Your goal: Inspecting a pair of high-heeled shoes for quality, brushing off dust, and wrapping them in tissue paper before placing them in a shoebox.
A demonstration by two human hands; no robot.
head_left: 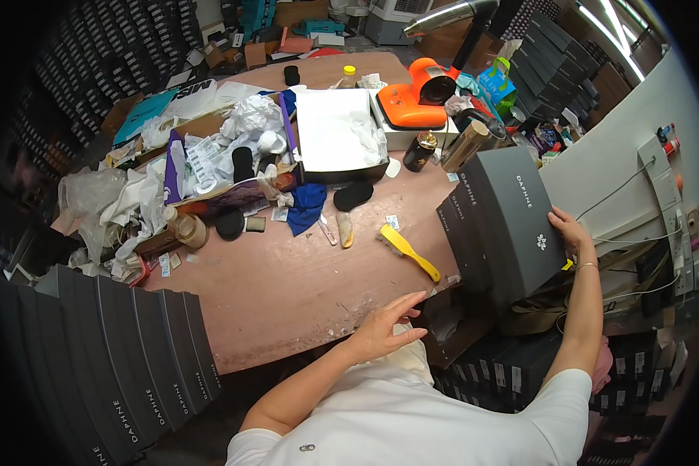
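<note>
At the table's right end stands a stack of dark grey shoe boxes, the top shoe box (pixel 512 221) tilted toward me. My right hand (pixel 571 233) grips the right edge of that top box, its fingertips bent over the lid. My left hand (pixel 384 330) hovers by the table's front edge with fingers apart and nothing in them. Just beyond it lies a yellow-handled brush (pixel 413 255). Whether the top box holds anything is hidden by its lid.
On the pink table (pixel 272 295) are a purple box of crumpled paper (pixel 252 116), an open white-lined box (pixel 338 132), an orange machine (pixel 415 101), a dark jar (pixel 421 151) and a blue cloth (pixel 308 208). More grey shoe boxes (pixel 124 357) are stacked at the left.
</note>
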